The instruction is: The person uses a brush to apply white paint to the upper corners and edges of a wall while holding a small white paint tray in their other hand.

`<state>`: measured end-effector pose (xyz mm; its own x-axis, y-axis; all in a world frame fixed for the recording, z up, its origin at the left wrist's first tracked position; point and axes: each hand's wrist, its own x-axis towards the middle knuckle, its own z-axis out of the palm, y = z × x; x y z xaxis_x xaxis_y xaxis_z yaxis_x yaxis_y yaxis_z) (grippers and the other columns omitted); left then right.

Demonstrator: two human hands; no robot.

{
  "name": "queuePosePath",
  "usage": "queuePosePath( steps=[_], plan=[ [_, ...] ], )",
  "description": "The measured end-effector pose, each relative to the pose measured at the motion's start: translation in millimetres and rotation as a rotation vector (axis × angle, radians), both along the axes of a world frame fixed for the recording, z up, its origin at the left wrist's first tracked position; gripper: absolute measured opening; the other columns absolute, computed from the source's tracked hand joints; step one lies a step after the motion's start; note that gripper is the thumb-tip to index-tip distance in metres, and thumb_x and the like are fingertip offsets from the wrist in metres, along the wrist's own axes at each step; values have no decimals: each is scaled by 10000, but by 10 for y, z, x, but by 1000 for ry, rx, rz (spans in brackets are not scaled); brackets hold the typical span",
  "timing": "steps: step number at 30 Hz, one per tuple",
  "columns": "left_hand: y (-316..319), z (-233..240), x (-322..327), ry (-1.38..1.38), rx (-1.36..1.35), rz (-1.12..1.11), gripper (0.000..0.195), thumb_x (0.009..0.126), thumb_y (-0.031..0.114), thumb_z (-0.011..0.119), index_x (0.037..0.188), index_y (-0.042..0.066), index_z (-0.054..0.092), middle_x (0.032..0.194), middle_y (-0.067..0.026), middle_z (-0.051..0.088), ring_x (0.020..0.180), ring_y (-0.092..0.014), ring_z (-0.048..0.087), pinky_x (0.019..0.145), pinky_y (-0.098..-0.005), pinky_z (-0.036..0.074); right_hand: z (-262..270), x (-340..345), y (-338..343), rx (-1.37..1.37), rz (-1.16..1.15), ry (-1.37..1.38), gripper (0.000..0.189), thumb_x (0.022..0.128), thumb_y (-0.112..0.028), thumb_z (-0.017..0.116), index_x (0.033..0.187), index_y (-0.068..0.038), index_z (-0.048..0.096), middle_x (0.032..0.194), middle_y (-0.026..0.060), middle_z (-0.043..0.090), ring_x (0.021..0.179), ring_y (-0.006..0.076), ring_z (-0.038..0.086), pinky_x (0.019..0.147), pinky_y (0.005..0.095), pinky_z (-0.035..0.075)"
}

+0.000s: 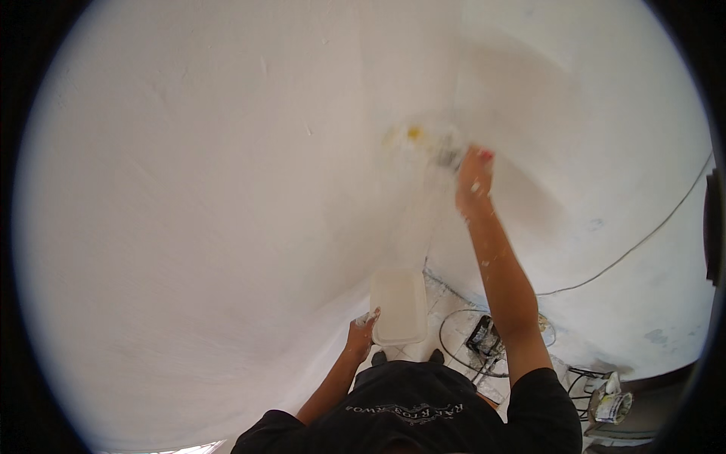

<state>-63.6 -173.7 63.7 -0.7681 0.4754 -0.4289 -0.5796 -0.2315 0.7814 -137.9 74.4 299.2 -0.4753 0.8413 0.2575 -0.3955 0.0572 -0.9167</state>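
Observation:
My left hand (363,333) grips the left edge of a pale rectangular plastic tray (399,306), low in front of my body. My right hand (475,179) is raised near the wall corner and closed on a tool with a red part at the fist. The tool (449,154) is blurred by motion, so its kind is unclear. Left of it, a yellow spot and whitish smears show on the white wall (227,170). White splashes dot my right hand and forearm.
A thin cable (641,244) hangs along the right wall. On the spattered tiled floor lie a black device (484,336) and a looped black cord (444,323). A paint-smeared bucket (612,407) stands at the lower right, by a dark object.

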Motion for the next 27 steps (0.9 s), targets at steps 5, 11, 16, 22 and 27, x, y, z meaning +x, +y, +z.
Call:
queuePosePath(
  steps=[5, 11, 16, 22, 27],
  plan=[
    [4, -18, -13, -8, -1, -14, 396, 835, 241, 538, 1055, -87, 503, 918, -97, 590, 773, -164, 587, 653, -295, 493, 778, -152, 104, 91, 455, 535, 407, 889, -279, 355, 1130, 44, 412, 1058, 167, 525, 877, 282, 554, 785, 393, 453],
    [-6, -83, -8, 6, 10, 3, 404, 841, 250, 528, 1059, -89, 498, 922, -90, 588, 781, -157, 584, 634, -288, 497, -289, -362, -12, -318, 135, 152, 239, 841, -129, 519, 1052, -29, 472, 910, 25, 530, 741, 99, 525, 611, 235, 421],
    [39, -20, 7, -53, -42, 47, 379, 833, 230, 542, 1037, -88, 513, 919, -99, 588, 780, -166, 583, 654, -278, 486, -1414, 51, 71, -320, 369, 259, 194, 846, -143, 504, 974, 4, 507, 915, 89, 559, 731, 135, 566, 639, 266, 476],
    [68, 65, 66, 8, -18, 149, 329, 812, 180, 570, 1012, -78, 530, 891, -104, 593, 776, -158, 574, 690, -273, 472, -1442, 670, 38, -170, 222, -38, 143, 825, -115, 528, 822, 23, 566, 724, 86, 594, 596, 144, 570, 553, 259, 481],
    [63, 73, 115, 349, -70, 147, 316, 821, 196, 556, 997, -67, 547, 876, -80, 593, 747, -126, 550, 644, -245, 450, -1420, 1329, -335, 58, 353, -18, 112, 792, -63, 551, 807, 45, 579, 672, 69, 594, 593, 113, 564, 545, 217, 450]
  ],
)
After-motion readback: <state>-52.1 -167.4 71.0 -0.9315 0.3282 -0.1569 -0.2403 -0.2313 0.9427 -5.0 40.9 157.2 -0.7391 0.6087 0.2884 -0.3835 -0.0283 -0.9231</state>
